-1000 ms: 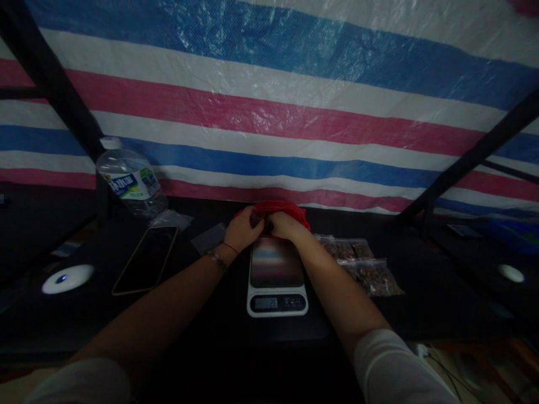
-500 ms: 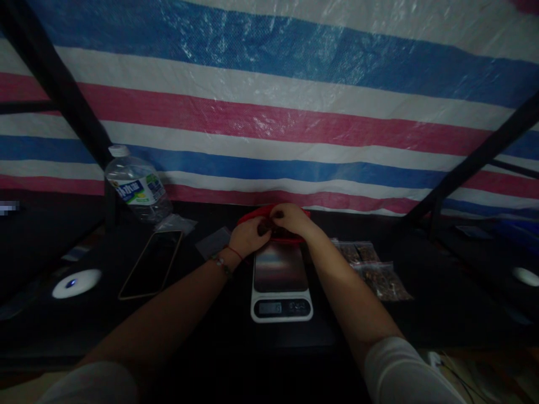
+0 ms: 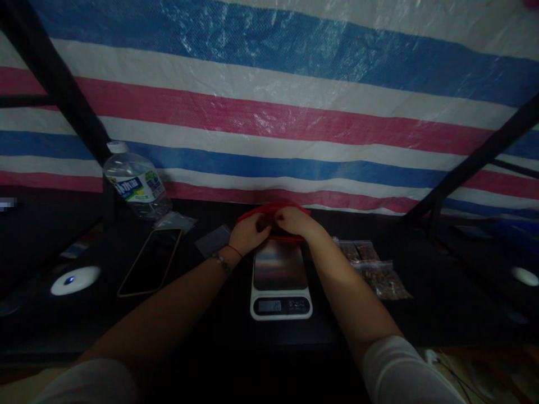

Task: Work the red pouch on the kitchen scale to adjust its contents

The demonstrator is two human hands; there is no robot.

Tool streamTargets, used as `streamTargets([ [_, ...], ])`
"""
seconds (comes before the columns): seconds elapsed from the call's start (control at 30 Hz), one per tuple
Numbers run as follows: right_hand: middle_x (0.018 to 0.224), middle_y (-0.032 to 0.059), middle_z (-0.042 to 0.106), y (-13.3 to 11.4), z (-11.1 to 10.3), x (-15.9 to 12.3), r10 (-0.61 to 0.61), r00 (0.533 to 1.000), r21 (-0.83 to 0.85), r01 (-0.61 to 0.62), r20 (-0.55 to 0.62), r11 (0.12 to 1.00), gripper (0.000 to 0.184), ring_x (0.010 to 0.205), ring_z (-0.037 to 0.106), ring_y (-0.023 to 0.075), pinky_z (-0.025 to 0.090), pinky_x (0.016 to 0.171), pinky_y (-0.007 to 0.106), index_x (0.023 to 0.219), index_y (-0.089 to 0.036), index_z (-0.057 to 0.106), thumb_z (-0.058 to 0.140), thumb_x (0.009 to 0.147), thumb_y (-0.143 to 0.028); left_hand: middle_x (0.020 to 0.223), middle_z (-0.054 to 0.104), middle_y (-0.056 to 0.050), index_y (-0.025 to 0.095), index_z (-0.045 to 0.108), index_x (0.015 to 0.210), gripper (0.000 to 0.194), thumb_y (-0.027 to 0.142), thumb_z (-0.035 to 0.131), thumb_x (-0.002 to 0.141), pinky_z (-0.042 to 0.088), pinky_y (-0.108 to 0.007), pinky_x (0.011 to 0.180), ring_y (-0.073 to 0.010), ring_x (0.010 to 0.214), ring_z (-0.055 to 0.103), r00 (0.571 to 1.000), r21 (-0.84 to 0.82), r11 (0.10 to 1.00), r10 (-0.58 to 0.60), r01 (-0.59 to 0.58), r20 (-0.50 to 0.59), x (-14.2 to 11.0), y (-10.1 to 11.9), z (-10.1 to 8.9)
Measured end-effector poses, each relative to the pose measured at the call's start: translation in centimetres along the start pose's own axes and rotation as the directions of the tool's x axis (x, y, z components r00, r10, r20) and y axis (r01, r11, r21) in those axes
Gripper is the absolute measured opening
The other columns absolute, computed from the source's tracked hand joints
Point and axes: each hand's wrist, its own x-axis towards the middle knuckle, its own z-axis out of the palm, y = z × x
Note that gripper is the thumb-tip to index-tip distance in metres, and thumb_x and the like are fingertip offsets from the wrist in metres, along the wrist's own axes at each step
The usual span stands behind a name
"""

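While both hands meet at the red bag (image 3: 273,212), twelve o'clock of the scale (image 3: 281,278), left hand (image 3: 249,234) and right hand (image 3: 293,221) pinch its rim; filled packets (image 3: 373,269) lie at three o'clock, scale platform bare

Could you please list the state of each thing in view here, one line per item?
Left hand: fingers curled at the red bag's rim.
Right hand: fingers on the same rim.
Red bag: behind the scale, contents hidden.
Kitchen scale: platform bare, display lit, reading illegible.
Water bottle: upright, capped.
Phone: flat, screen dark.
Clear filled bags: lying flat.
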Motion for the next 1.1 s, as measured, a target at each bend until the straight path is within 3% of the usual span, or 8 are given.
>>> streamTargets([
  [0.07, 0.099, 0.0119, 0.072, 0.3, 0.5, -0.1, 0.075, 0.986, -0.077, -0.064, 0.147, 0.995, 0.026, 0.086, 0.066, 0.0218, 0.046, 0.075, 0.026, 0.095, -0.016, 0.074, 0.055, 0.083, -0.029, 0.098, 0.071, -0.007, 0.021, 0.062, 0.109, 0.034, 0.04, 0.059, 0.08, 0.052, -0.032, 0.077, -0.0229, 0.088, 0.067, 1.0, 0.017, 1.0, -0.01, 0.01, -0.001, 0.0, 0.1, 0.0],
  [0.17, 0.1, 0.0121, 0.072, 0.8, 1.4, 0.0, 0.127, 0.965, -0.109, -0.105, 0.228, 0.989, 0.03, 0.083, 0.067, 0.0234, 0.048, 0.07, 0.027, 0.103, -0.018, 0.072, 0.062, 0.078, -0.031, 0.096, 0.071, -0.006, 0.022, 0.064, 0.104, 0.031, 0.04, 0.058, 0.08, 0.052, -0.032, 0.076, -0.0228, 0.086, 0.067, 1.0, 0.032, 0.999, 0.002, -0.002, 0.006, -0.1, 0.3, -0.1],
  [0.37, 0.102, 0.0143, 0.071, 1.4, 2.3, 1.0, 0.122, 0.971, -0.139, -0.094, 0.204, 0.986, 0.028, 0.087, 0.067, 0.0237, 0.047, 0.069, 0.026, 0.102, -0.015, 0.072, 0.059, 0.077, -0.019, 0.1, 0.07, -0.007, 0.021, 0.063, 0.105, 0.031, 0.039, 0.058, 0.08, 0.051, -0.032, 0.079, -0.0229, 0.091, 0.066, 1.0, 0.017, 1.0, 0.015, -0.014, -0.003, -0.2, 0.4, 0.0],
  [0.63, 0.097, 0.0102, 0.072, 1.8, 2.4, 0.9, 0.059, 0.982, -0.091, -0.043, 0.178, 0.995, 0.024, 0.084, 0.067, 0.0203, 0.046, 0.068, 0.024, 0.097, -0.019, 0.073, 0.058, 0.079, -0.02, 0.098, 0.07, -0.006, 0.022, 0.062, 0.105, 0.031, 0.04, 0.057, 0.081, 0.051, -0.032, 0.078, -0.0224, 0.089, 0.066, 1.0, 0.006, 1.0, 0.03, -0.03, -0.005, -0.2, 0.2, -0.1],
  [0.83, 0.096, 0.012, 0.073, 1.0, 2.0, 0.6, 0.076, 0.983, -0.138, -0.053, 0.169, 0.989, 0.024, 0.084, 0.067, 0.0214, 0.046, 0.069, 0.024, 0.097, -0.017, 0.073, 0.058, 0.08, -0.024, 0.099, 0.07, -0.006, 0.021, 0.062, 0.106, 0.032, 0.041, 0.057, 0.081, 0.051, -0.031, 0.078, -0.0226, 0.091, 0.066, 1.0, 0.028, 0.999, 0.018, -0.018, -0.001, -0.2, 0.3, 0.0],
  [1.0, 0.099, 0.0118, 0.072, 0.1, 1.4, 0.1, 0.053, 0.97, -0.14, -0.021, 0.235, 0.99, 0.025, 0.086, 0.067, 0.0205, 0.046, 0.07, 0.023, 0.1, -0.016, 0.073, 0.057, 0.08, -0.019, 0.097, 0.07, -0.005, 0.022, 0.063, 0.104, 0.03, 0.04, 0.057, 0.081, 0.051, -0.031, 0.076, -0.0222, 0.089, 0.066, 1.0, 0.049, 0.999, 0.003, -0.003, 0.0, -0.2, 0.4, 0.0],
  [1.1, 0.101, 0.0125, 0.072, 0.0, 1.3, 0.2, 0.077, 0.974, -0.165, -0.042, 0.214, 0.985, 0.026, 0.089, 0.067, 0.021, 0.046, 0.071, 0.023, 0.1, -0.015, 0.073, 0.055, 0.081, -0.016, 0.097, 0.071, -0.004, 0.023, 0.063, 0.105, 0.029, 0.039, 0.057, 0.081, 0.051, -0.031, 0.076, -0.0218, 0.088, 0.066, 1.0, 0.043, 0.999, 0.018, -0.018, -0.004, -0.2, 0.5, -0.1],
])
